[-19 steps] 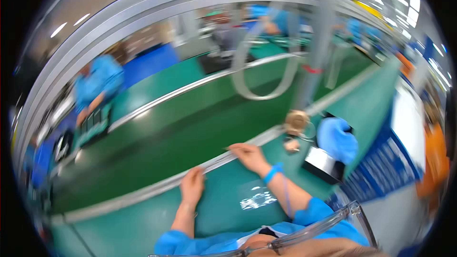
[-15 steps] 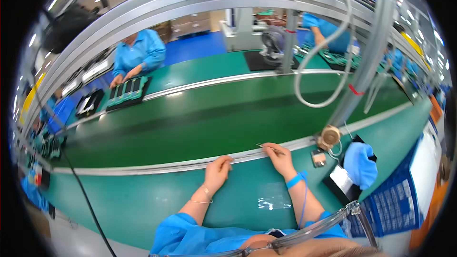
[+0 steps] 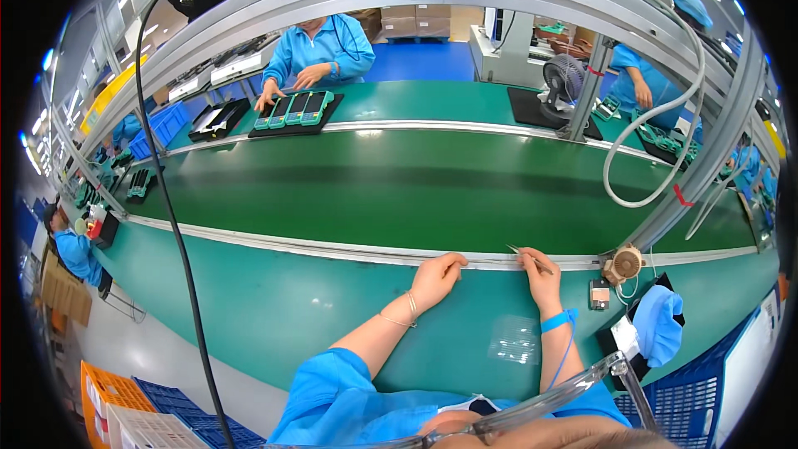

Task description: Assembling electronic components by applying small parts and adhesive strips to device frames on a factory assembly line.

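Note:
My left hand (image 3: 436, 278) rests with curled fingers on the green bench, at the metal rail (image 3: 332, 248) of the conveyor belt (image 3: 416, 191). Nothing shows in it. My right hand (image 3: 540, 276) lies on the same rail and pinches thin metal tweezers (image 3: 525, 254) that point left and away. A blue strap (image 3: 559, 320) circles my right wrist. A small clear plastic bag (image 3: 515, 339) lies on the bench between my forearms.
A tape roll (image 3: 625, 264), a small brown part (image 3: 599, 293) and a blue cloth (image 3: 661, 323) sit to my right. Blue crates (image 3: 706, 399) stand at the lower right. Across the belt a person in blue handles green trays (image 3: 293, 110). A black cable (image 3: 179, 249) hangs at left.
The view has swung left and steadied. Both hands stay at the belt's rail, the right one still on the tweezers.

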The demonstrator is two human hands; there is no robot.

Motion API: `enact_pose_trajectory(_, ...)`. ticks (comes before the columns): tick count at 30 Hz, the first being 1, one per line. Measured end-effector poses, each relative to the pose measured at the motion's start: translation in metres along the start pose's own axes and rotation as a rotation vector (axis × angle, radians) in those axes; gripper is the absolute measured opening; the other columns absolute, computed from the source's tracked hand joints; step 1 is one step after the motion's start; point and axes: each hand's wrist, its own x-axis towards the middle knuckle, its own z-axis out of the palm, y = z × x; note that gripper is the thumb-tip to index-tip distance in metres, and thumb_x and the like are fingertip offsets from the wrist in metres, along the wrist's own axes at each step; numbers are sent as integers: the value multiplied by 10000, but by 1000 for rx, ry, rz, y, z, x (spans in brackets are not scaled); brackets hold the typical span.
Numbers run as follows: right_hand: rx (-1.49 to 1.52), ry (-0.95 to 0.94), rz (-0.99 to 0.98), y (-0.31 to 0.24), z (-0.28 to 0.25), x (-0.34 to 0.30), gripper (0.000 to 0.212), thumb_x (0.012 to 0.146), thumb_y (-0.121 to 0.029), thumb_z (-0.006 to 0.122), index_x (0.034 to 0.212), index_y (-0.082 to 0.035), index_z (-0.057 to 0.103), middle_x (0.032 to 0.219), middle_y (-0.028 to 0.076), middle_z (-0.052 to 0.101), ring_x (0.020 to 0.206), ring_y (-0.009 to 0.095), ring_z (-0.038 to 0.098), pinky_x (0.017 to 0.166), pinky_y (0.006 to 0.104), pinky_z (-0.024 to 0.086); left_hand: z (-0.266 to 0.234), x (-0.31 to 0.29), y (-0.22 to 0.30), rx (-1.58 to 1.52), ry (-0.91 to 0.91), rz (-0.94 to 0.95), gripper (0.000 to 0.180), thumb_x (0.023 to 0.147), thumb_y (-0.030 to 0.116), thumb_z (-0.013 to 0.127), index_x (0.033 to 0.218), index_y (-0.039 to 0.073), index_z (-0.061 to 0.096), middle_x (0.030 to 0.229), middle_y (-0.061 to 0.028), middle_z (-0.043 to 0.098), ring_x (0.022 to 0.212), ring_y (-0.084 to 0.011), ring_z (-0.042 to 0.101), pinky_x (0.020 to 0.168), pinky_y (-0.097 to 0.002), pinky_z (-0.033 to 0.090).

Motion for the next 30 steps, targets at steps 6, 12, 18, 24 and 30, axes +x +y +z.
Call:
enact_pose_trajectory(6,18,-2,24,0,3,-3,180,922,-109,596,1054,-14,673,876,62,694,810,111,639,727,232,498,-3,-3,-5,-23,-14,-21,176,914,116,508,995,63,655,703,-49,647,569,-159,603,567,-292,485)
enact_pose_trajectory(12,24,41,26,1,1,0,204,929,-127,591,1067,3,667,882,77,692,790,117,634,701,235,504,3,-4,-1,99,93,117,167,906,119,520,973,83,669,740,-64,662,576,-173,616,551,-297,488)
enact_pose_trajectory(18,50,98,42,-6,1,-2,223,932,-139,592,1071,21,662,882,92,692,780,134,651,690,235,516,7,-6,-1,220,-36,284,157,860,140,538,936,131,676,811,-86,677,706,-279,650,633,-386,515)
enact_pose_trajectory(24,19,116,87,-5,-1,0,245,933,-167,597,1077,24,654,907,117,692,763,135,648,682,236,522,5,-10,5,130,-310,366,153,853,132,536,924,118,671,802,-81,672,680,-259,645,623,-363,509)
enact_pose_trajectory(30,54,206,120,-13,-2,0,293,938,-213,592,1082,38,632,952,154,689,783,160,659,670,245,520,10,-1,7,39,-491,407,160,830,166,495,834,112,645,816,-94,667,765,-307,637,686,-420,506)
